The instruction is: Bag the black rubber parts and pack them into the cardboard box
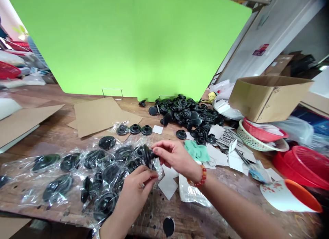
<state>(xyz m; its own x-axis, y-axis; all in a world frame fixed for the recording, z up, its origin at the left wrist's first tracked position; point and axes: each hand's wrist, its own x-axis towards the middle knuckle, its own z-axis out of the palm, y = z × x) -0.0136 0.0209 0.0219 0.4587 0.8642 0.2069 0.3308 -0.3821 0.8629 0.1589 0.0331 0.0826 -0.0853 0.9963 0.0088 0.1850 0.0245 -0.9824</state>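
Where the two hands come close above the worn wooden surface point(203, 225), the right hand point(176, 155) is clamped, thumb against fingers, on a glossy black stepped disc point(147, 157), tilted on edge just left of its fingertips. From where I stand, the left hand point(137, 184) sits nearer, below the disc, fingers bent beside crinkly clear film point(159, 168); whether they pinch it I can't tell. Similar round pieces point(105, 204) in shiny plastic lie at left; bare ones form a far heap point(185, 114), beyond a soft green cloth point(196, 150).
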